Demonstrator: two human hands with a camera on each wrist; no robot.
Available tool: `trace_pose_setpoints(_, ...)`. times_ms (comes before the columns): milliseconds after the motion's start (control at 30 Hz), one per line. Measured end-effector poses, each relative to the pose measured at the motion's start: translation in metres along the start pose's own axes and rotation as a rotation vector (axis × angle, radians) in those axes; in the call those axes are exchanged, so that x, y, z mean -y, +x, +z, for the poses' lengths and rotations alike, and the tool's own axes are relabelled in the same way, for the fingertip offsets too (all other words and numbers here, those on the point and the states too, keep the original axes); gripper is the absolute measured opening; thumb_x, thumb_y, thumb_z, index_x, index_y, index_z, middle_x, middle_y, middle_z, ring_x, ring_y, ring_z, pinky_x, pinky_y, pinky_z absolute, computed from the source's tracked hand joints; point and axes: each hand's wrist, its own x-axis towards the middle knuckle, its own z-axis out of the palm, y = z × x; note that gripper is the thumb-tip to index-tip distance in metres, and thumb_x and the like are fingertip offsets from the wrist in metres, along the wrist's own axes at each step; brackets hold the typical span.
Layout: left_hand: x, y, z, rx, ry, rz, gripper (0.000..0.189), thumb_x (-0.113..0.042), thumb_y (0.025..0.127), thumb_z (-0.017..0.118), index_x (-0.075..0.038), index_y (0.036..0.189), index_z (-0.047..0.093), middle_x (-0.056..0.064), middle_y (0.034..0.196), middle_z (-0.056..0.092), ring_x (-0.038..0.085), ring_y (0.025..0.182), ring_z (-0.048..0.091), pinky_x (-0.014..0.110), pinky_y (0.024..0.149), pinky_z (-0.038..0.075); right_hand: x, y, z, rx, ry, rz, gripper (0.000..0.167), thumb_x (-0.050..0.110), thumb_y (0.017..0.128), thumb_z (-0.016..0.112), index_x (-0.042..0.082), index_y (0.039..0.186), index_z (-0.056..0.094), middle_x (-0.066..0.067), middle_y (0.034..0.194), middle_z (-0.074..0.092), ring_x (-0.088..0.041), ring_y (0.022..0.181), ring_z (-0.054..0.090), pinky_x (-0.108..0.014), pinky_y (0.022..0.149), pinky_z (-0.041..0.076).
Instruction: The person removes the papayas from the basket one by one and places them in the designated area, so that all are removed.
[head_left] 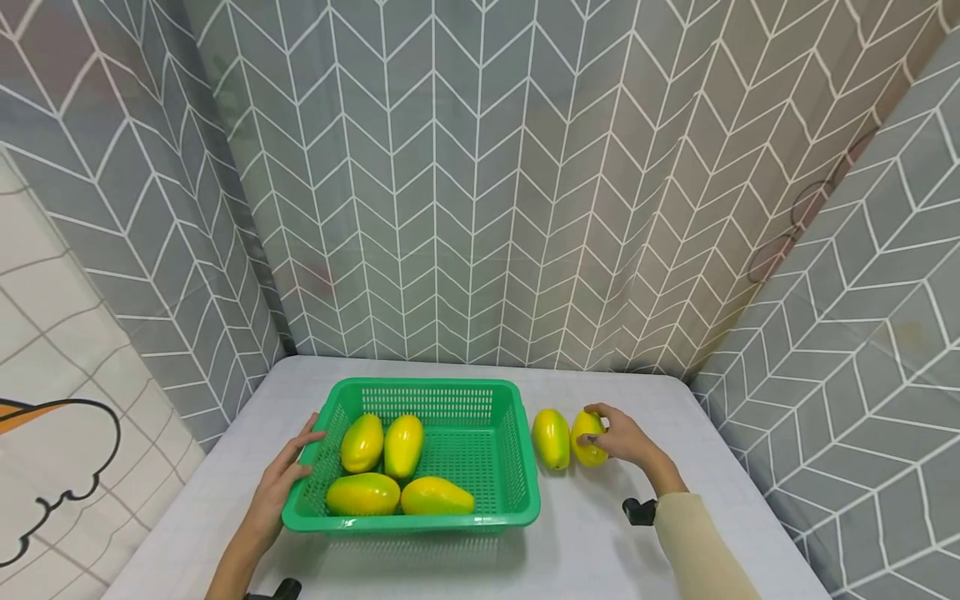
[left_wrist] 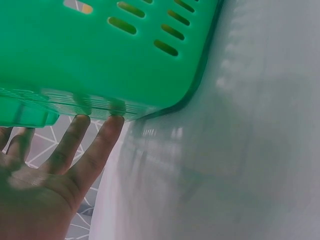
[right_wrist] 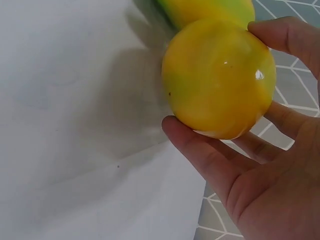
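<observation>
A green plastic basket (head_left: 412, 523) stands on the table with several glossy yellow-green papayas (head_left: 403, 447) inside, all toward its left half. My left hand (head_left: 281, 483) is at the basket's left side. In the left wrist view its straight fingers (left_wrist: 102, 142) reach the slotted outer wall. Right of the basket, my right hand (head_left: 618, 437) grips a papaya (right_wrist: 220, 80), thumb on one side and fingers on the other. Beside that one lies another papaya (head_left: 551, 439) on the table, partly seen at the top of the right wrist view.
The white-covered table (head_left: 585, 533) extends around the basket. Behind it hangs a grey curtain (head_left: 480, 208) with white zigzag lines, and similar cloth lines both sides. Each wrist wears a small black device, such as the right camera mount (head_left: 639, 512).
</observation>
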Motion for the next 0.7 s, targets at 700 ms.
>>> trace_pose_setpoints(700, -0.0008, -0.0002, 0.0007, -0.001, -0.002, -0.006, 0.047, -0.004, 0.107, 0.039, 0.002, 0.153, 0.044, -0.003, 0.181, 0.015, -0.019, 0.147, 0.020, -0.001, 0.106, 0.032, -0.0067, -0.0029, 0.0067, 0.012, -0.039, -0.036, 0.071, 0.026, 0.089, 0.077, -0.002, 0.149, 0.053, -0.032, 0.154, 0.052, -0.051, 0.134, 0.056, -0.062, 0.104, 0.054)
